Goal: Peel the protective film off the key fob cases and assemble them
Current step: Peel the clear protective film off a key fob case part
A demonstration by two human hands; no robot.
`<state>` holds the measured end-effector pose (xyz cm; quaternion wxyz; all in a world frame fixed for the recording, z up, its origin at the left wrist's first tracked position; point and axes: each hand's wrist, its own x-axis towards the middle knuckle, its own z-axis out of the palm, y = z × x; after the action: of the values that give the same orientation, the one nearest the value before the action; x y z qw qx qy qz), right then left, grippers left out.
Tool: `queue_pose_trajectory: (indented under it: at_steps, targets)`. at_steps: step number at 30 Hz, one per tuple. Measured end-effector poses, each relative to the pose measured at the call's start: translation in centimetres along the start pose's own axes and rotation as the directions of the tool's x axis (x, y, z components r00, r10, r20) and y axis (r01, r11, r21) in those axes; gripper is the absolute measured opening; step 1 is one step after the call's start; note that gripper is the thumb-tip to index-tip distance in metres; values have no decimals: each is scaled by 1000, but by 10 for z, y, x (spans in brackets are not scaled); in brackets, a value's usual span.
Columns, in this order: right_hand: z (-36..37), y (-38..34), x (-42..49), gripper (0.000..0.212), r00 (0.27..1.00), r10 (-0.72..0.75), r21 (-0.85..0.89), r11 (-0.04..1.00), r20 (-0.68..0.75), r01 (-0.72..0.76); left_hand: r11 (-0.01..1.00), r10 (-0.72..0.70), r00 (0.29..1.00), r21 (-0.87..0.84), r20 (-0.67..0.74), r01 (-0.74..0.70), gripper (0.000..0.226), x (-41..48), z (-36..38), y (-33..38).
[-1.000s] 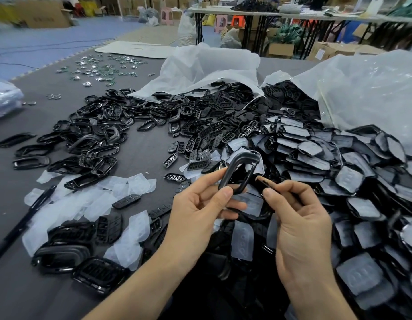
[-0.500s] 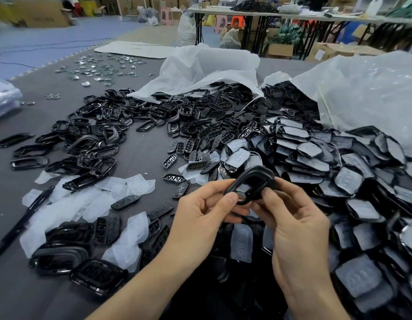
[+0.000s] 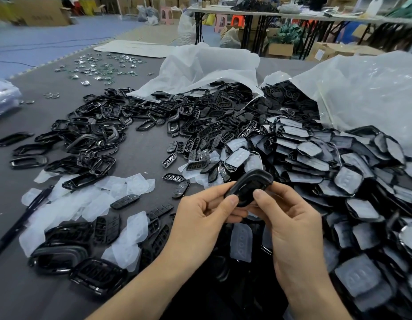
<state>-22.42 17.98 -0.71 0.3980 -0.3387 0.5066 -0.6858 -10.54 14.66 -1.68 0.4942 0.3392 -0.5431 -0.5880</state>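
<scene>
A black key fob case (image 3: pixel 249 185) is held between both hands just above the table's near middle. My left hand (image 3: pixel 200 218) pinches its lower left end with thumb and fingers. My right hand (image 3: pixel 290 222) grips its right side, thumb pressed on the front face. To the right lies a big heap of film-covered case parts (image 3: pixel 315 158). Peeled white films (image 3: pixel 69 204) are scattered at the left. Black frames (image 3: pixel 92 144) are piled further left, and small button pads (image 3: pixel 191 146) lie in the middle.
Two large clear plastic bags (image 3: pixel 373 93) spill parts at the back and right. A black pen (image 3: pixel 22 218) lies at the left edge. Metal pieces (image 3: pixel 101 68) are strewn far back left. Assembled cases (image 3: pixel 62 259) sit near the front left.
The frame in my left hand has tilted from upright to lying flatter and dropped lower. My right hand has closed in on it and now grips it together with the part it held.
</scene>
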Motion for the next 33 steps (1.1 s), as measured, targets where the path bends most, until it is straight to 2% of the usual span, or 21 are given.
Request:
queue_pose_trajectory:
  at_steps: [2,5,9,16,19,23,29,31,33]
  targets:
    - [0,-1,-1,27,1000,-7,-25,1000,-7,7,1000,5,1000,26,-3,-5,47,-1,0,0]
    - [0,0,-1,21,1000,-14,-82,997,-6,14,997,8,1000,79,7,-8,43,-2,1,0]
    - [0,0,-1,20,1000,4,-52,999,-10,-4,994,-2,999,109,33,-2,37,-3,1,-1]
    - [2,0,-1,11,997,77,27,997,29,-78,998,-31,997,59,73,26,33,-2,0,0]
    - [1,0,0,23,995,93,61,994,25,-94,999,-54,995,2,89,55,30,-2,0,2]
    - [2,1,0,26,995,98,105,989,24,-100,995,-75,993,-59,96,81,26,-2,1,3]
    - [3,-2,0,16,995,103,169,980,16,-105,987,-79,990,-133,114,94,25,-1,0,4]
    - [3,-3,-1,13,995,102,163,981,6,-102,993,-52,994,-97,94,61,30,-2,0,3]
    - [2,-4,0,11,995,100,141,985,-18,-96,995,56,997,77,58,-60,40,-4,-2,1]
